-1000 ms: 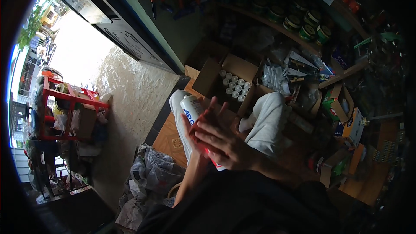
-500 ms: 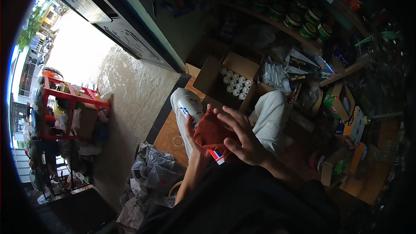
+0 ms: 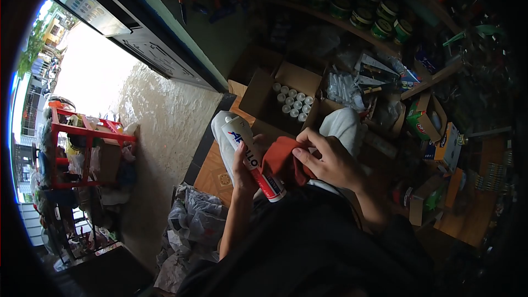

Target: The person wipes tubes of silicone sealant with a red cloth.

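Observation:
My left hand [image 3: 244, 166] is wrapped round a white and red sealant tube [image 3: 252, 157] marked "APOLLO", which lies tilted above my lap. A rust-red cloth [image 3: 286, 160] hangs beside the tube, its left edge against it. With thumb and fingers pinched together, my right hand [image 3: 330, 159] grips the upper right part of the cloth. Just beyond my knees stands an open cardboard box [image 3: 264, 99] with several white-capped tubes [image 3: 294, 102] upright inside.
Crumpled grey plastic bags [image 3: 195, 220] lie at my left. A red rack [image 3: 91, 137] stands outside the doorway. Shelved tins [image 3: 382, 28] are at the back right, with clear plastic nozzles [image 3: 345, 89] and a green carton [image 3: 426, 118] below.
My right hand has moved right and closed on the cloth, drawing it off the tube. More of the tube's label and red end now shows.

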Tool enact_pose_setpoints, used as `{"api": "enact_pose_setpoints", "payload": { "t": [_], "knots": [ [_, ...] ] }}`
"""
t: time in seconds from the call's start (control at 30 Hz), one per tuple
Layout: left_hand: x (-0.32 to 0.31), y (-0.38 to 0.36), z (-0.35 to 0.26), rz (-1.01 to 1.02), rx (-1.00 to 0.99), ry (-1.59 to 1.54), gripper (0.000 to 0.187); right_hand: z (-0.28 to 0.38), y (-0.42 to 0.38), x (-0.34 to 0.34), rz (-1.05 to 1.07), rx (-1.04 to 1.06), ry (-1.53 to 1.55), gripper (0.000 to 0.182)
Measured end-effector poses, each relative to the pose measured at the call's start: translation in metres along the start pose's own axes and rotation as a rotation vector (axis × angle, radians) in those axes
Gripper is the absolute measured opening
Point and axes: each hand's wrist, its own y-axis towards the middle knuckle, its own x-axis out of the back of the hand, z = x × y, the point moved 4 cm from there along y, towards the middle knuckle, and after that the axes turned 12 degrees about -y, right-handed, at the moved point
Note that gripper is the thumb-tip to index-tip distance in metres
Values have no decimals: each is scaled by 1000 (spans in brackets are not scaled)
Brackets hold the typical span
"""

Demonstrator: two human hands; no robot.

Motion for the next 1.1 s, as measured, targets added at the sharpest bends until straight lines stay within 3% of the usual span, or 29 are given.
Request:
{"api": "enact_pose_setpoints", "payload": {
  "t": [0.07,0.1,0.2,0.23,0.37,0.47,0.53,0.57,0.67,0.7,0.73,0.8,0.83,0.9,1.0,1.07,1.1],
  "knots": [
    [10,-2,3,-29,59,-67,60,1,7,10,-22,58,75,21],
    [17,-2,5,-44,76,-92,59,0,9,16,42,-12,190,20],
    [46,-4,8,-102,80,-96,54,-25,20,8,-87,-126,793,20],
    [50,-7,9,-122,93,-87,53,-30,22,7,-120,-126,875,30],
    [46,-13,12,118,191,-292,59,-27,18,5,-240,-71,977,43],
    [38,-15,19,271,284,-570,70,-38,19,1,-290,-91,989,35],
    [26,-19,26,294,307,-685,69,-43,24,2,-283,-23,763,27],
    [30,-19,33,423,330,-727,70,-43,27,4,-279,10,648,24],
    [42,-14,54,42,284,-491,76,-3,18,-4,-125,218,232,20],
    [24,-14,47,265,380,-581,85,17,14,-8,-58,342,94,21],
    [12,-11,43,167,285,-449,82,37,13,-17,23,541,-105,21],
    [-9,-6,38,-18,96,-180,76,40,-3,-54,259,547,-205,23],
    [-5,-2,38,368,179,-554,61,41,-11,-56,287,515,-347,28],
    [-11,5,46,382,311,-728,54,28,-10,-60,46,412,-209,30],
    [-12,-2,41,191,224,-681,53,21,-15,-57,-178,265,-246,33],
    [-25,9,27,180,222,-551,54,20,-16,-62,-284,213,-282,36],
    [-26,12,25,114,167,-504,56,16,-15,-66,-253,204,-317,54]
  ]
}}
